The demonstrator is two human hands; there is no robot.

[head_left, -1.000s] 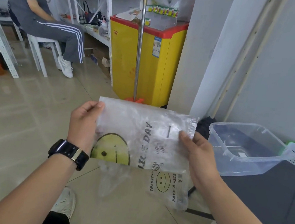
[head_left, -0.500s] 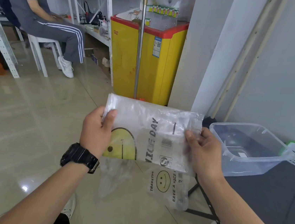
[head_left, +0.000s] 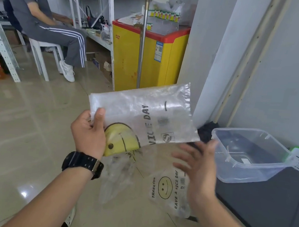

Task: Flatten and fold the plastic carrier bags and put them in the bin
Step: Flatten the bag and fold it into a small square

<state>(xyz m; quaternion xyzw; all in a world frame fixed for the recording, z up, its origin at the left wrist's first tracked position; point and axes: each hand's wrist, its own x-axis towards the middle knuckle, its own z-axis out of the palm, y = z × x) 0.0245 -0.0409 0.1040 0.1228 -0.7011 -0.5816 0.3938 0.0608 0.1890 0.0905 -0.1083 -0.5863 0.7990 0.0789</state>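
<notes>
Floor (head_left: 21,136) glossy tile; bin (head_left: 246,174) on dark table (head_left: 273,211).

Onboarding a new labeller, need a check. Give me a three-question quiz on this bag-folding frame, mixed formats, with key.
1. True or false: both hands grip the folded carrier bag.
2. Where is the clear bin relative to the bag? A) to its left B) to its right C) on the floor beneath it
3. Fill in: the large print on the bag ends "NICE ___".

Key:
1. False. The left hand pinches the bag's edge; the right hand is open, fingers spread, gripping nothing.
2. B.
3. DAY.
</notes>
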